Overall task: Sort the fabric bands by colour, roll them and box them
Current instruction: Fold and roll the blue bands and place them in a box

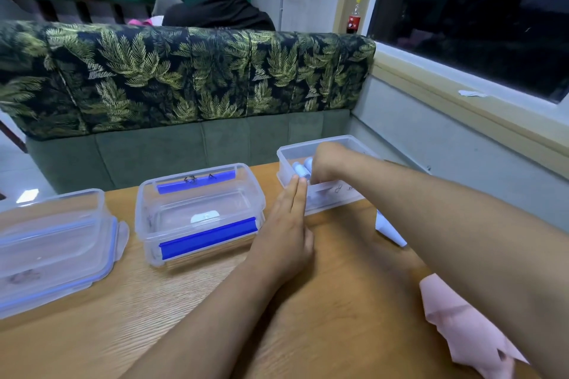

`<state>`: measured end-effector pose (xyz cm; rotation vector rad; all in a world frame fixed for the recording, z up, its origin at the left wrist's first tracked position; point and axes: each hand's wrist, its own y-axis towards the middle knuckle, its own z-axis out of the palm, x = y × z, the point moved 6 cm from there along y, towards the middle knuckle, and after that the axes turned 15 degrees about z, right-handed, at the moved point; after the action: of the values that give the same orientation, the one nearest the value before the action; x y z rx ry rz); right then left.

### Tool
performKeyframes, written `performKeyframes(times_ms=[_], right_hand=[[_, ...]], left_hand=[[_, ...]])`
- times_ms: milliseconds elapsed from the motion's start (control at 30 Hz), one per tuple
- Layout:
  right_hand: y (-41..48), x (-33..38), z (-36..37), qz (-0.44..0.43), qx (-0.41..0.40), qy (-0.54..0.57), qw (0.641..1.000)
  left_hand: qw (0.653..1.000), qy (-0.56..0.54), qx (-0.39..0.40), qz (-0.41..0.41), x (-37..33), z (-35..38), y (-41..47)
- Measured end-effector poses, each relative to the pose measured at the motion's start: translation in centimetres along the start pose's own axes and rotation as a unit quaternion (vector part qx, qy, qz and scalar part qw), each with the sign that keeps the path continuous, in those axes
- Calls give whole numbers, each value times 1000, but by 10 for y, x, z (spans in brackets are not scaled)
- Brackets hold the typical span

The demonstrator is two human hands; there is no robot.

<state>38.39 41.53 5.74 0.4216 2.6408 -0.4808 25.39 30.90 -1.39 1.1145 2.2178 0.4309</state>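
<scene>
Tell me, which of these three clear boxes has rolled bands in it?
The rightmost box, which the right hand reaches into: light blue rolls lie inside. The blue-clipped middle box and the left box show none.

Glossy plastic box (327, 197), seemingly wood-grain table (160, 320)

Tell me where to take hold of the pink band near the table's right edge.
Pinch the pink band at its far-left corner, coming from above on the left: it lies limp and creased on the table, and the right forearm covers its right side.
</scene>
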Motion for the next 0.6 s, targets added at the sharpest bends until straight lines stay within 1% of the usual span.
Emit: performKeyframes(times_ms=[133,200,300,500,567,600], right_hand=[[-2,-1,0,-8,-12,-37,999],[0,-2,2,-14,-20,-38,999],[0,-2,3,-20,-14,-12,1000],[-4,-2,3,-10,24,25,999],[-2,-6,2,3,9,69,998],[-1,-10,0,17,-7,114,993]], left_hand=[[1000,-3,-2,3,0,-1,-1],[1000,-4,-5,5,0,-1,-1],[1000,-1,0,6,-1,-2,-3],[1000,5,6,6,2,1,-3],[1000,4,2,5,2,2,-3],[1000,2,-1,5,2,2,-3]])
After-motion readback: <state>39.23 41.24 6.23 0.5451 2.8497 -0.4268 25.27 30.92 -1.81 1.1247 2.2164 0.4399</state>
